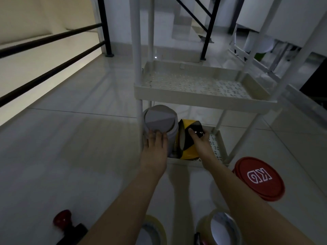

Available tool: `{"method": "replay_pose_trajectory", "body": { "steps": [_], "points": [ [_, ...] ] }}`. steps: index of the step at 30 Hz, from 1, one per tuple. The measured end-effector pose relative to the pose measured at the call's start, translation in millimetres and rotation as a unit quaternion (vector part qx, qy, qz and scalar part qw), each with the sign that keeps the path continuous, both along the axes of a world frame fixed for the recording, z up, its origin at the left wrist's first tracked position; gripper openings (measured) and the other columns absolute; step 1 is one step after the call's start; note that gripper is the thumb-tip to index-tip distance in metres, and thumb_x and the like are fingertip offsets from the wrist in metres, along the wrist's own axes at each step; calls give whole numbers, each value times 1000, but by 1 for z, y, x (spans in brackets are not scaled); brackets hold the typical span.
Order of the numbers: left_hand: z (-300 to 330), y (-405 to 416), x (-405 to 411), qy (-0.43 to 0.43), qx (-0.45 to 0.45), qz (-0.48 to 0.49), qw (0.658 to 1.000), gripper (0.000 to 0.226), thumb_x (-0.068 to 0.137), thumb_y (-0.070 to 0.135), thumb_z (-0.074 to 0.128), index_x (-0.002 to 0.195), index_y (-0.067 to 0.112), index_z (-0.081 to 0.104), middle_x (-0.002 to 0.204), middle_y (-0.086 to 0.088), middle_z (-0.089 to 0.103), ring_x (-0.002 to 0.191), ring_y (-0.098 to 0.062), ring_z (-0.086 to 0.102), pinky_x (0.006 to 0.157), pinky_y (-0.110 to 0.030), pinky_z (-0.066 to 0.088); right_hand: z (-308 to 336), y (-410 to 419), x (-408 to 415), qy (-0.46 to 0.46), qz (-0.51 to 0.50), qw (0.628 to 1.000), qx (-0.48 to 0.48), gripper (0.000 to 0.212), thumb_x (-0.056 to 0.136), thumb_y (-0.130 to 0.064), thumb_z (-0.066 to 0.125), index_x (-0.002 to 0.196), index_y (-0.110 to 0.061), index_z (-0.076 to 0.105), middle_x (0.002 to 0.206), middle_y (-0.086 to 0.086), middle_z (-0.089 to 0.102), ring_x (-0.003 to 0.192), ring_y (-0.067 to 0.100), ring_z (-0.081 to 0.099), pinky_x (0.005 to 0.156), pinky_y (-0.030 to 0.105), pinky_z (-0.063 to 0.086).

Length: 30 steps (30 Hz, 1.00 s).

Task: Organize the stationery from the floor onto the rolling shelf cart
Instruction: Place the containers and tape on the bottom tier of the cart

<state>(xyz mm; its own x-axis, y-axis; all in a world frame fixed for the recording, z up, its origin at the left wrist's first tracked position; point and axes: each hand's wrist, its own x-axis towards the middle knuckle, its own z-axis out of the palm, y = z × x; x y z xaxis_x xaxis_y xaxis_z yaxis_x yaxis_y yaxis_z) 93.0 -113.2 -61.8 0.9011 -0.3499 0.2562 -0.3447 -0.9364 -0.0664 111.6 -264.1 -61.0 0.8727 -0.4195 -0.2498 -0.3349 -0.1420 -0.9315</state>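
Left hand (156, 143) touches grey bin (159, 124); right hand (200, 143) grips striped tape (188, 138).

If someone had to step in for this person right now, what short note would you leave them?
Left hand: fingers rest on the grey lidded canister on the cart's bottom shelf.
Right hand: grips the yellow-and-black tape roll standing beside the canister.
Done: those two sit on the bottom shelf. The middle shelf holds nothing I can see.
Left on the floor: red-lidded tub, two clear tape rolls, and a red-knobbed stamp.
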Motion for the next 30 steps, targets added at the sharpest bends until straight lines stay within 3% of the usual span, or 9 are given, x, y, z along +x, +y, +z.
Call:
{"method": "replay_pose_trajectory", "body": {
  "steps": [5,9,15,18,20,21,24,27,30],
  "points": [
    [3,-6,-5,-3,35,24,999,71,27,25,86,92,0,75,92,-18,74,86,-35,71,63,-40,58,1,2,-1,30,-25,996,79,87,82,-46,62,146,-22,8,148,10,30,132,33,35,106,48,36],
    [1,-8,-8,-9,51,47,998,73,27,33,86,95,6,76,95,-14,74,90,-30,71,68,-39,58,-7,9,-9,35,0,999,39,102,74,-29,75,145,-26,2,147,14,30,129,35,37,103,46,39],
    [7,-14,-8,-16,66,57,996,58,36,32,84,89,9,77,92,-13,75,88,-29,72,66,-38,58,-2,11,-10,44,13,998,-32,124,68,-27,81,147,-15,-15,152,16,23,136,35,30,108,46,33],
    [17,-22,-12,-6,66,49,997,41,57,35,65,87,10,77,90,-12,75,88,-28,72,66,-37,58,10,10,-13,82,13,994,-66,127,68,-30,81,146,-12,-17,152,18,20,138,37,26,111,49,29],
    [35,-30,-21,13,63,42,997,48,73,23,37,99,8,75,102,-16,72,100,-29,68,76,-37,56,23,6,-19,121,46,989,-67,123,72,-29,78,146,-7,-19,153,17,18,139,35,23,113,47,27],
    [45,-34,-26,11,68,38,997,50,81,15,32,117,4,64,120,-22,62,116,-32,58,91,-40,50,33,2,-25,146,74,984,-77,118,76,-28,75,145,-5,-18,154,16,16,140,34,22,114,44,26],
    [62,-52,-34,78,79,4,994,54,99,16,28,146,-2,11,152,-27,13,141,-41,13,115,-50,18,72,-14,-43,224,163,952,-128,93,84,-28,66,147,0,3,154,17,17,140,33,24,110,40,31],
    [78,-66,-45,72,83,-27,994,52,100,16,27,146,0,11,153,-25,11,141,-41,12,115,-51,19,117,-36,-64,287,199,920,-175,76,86,-31,64,145,-4,24,147,19,33,132,36,39,101,43,40],
    [87,-75,-54,91,101,-48,990,54,99,18,32,146,-1,12,152,-25,14,142,-41,13,115,-51,20,155,-64,-85,289,181,901,-268,55,88,-25,61,134,-1,42,138,12,48,108,30,55,69,30,48]
  ]
}}
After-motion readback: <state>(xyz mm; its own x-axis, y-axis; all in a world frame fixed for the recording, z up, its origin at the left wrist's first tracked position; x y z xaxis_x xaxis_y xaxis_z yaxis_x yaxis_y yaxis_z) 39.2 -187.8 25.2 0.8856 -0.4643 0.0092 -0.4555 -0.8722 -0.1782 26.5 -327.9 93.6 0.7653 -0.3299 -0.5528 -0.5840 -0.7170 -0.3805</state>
